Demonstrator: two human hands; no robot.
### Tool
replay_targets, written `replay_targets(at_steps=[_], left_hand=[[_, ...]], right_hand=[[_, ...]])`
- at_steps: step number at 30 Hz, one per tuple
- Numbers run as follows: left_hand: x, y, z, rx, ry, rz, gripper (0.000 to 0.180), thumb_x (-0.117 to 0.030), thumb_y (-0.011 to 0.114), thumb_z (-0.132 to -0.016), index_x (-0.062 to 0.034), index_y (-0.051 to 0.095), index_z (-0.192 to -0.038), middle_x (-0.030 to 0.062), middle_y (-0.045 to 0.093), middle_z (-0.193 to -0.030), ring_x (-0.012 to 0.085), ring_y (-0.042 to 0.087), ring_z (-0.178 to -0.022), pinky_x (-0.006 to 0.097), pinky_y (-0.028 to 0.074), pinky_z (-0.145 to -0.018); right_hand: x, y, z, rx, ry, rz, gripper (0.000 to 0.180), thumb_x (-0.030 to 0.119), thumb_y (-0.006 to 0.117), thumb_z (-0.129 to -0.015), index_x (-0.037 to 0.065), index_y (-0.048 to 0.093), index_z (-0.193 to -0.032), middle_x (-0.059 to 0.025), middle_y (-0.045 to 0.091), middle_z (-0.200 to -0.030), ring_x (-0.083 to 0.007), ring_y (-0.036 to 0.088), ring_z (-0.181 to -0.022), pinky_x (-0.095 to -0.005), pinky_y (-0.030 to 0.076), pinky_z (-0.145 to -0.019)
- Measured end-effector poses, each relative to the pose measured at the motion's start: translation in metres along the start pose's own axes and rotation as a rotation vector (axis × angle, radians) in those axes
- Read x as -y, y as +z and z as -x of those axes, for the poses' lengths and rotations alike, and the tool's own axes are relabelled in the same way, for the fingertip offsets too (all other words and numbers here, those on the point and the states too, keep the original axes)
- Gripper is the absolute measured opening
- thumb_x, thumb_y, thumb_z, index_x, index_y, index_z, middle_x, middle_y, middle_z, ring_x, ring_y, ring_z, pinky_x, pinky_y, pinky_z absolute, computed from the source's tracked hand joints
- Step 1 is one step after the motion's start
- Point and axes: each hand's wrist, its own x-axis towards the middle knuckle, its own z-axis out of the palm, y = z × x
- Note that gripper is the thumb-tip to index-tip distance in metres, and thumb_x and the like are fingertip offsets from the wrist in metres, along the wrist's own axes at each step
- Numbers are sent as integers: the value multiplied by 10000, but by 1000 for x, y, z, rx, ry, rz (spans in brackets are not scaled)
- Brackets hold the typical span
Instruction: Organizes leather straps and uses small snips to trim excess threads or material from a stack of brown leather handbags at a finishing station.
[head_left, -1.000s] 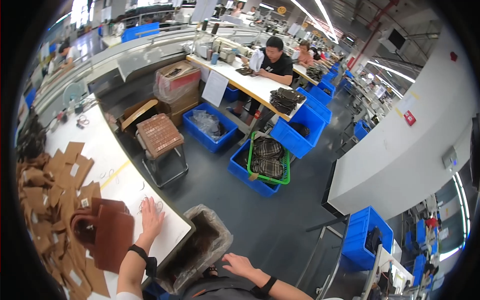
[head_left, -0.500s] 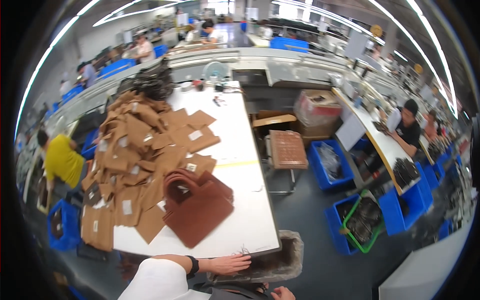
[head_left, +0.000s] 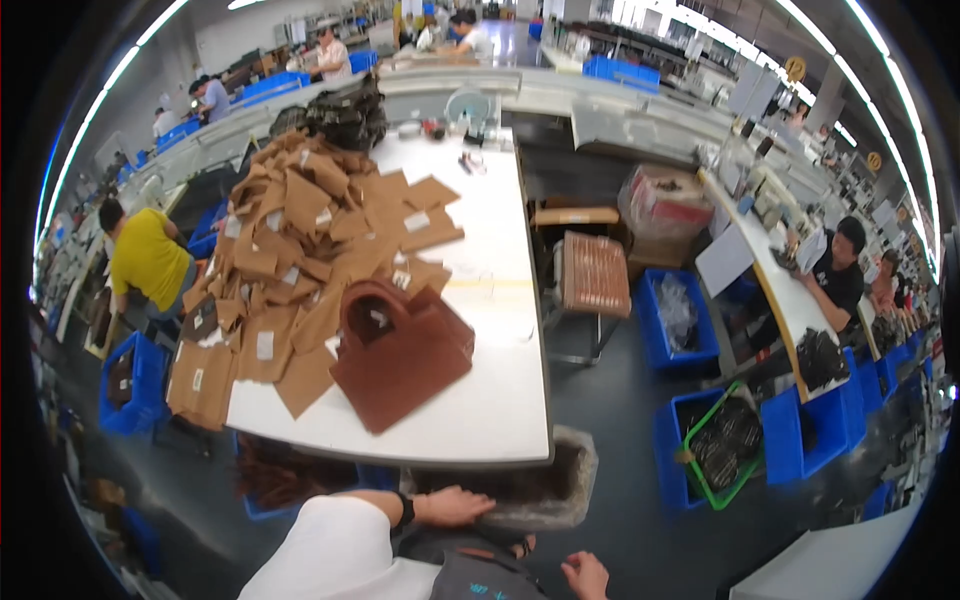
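My left hand is open just beyond the near edge of the white table, fingers stretched over the near side of a plastic-lined bin. Nothing shows in it. A black band circles that wrist. My right hand hangs lower and to the right, loosely curved with its fingers somewhat apart, and no object is visible in it. On the table lie reddish-brown handbag pieces with rounded handles, stacked flat. Beside them spreads a big heap of tan pieces bearing white labels.
Under the table's front edge stands a blue crate of dark brown strips. A stool is right of the table. Blue crates and a green-rimmed basket stand further right. A person in yellow works at left; another sits at right.
My left hand has drawn back from the table edge to over the bin. Loose threads near its fingers no longer show on the table. My right hand is more fully in view.
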Motion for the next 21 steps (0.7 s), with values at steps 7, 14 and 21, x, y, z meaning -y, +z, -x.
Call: replay_targets(at_steps=[7,14,21], left_hand=[[9,19,7,-307,58,85,190,-247,555,-906,-70,542,-837,122,609,-773,318,636,-745,430,520,-633],[18,0,27,-569,-471,177,161,-251,610,-860,-93,617,-891,132,640,-794,353,634,-743,459,504,-641],[3,-9,39,-362,-549,150,512,-296,598,-893,-87,444,-1334,162,603,-1066,353,605,-954,435,499,-800]], right_hand=[[-27,-3,37,58,105,-26,204,216,749,-743,103,634,-868,-69,628,-786,-238,646,-743,-389,496,-663],[5,-16,26,-23,-2,-112,182,172,711,-792,78,596,-897,-82,612,-839,-299,625,-752,-413,490,-673],[10,-9,27,13,41,-88,197,165,720,-784,65,613,-917,-69,627,-844,-231,617,-681,-364,488,-663]])
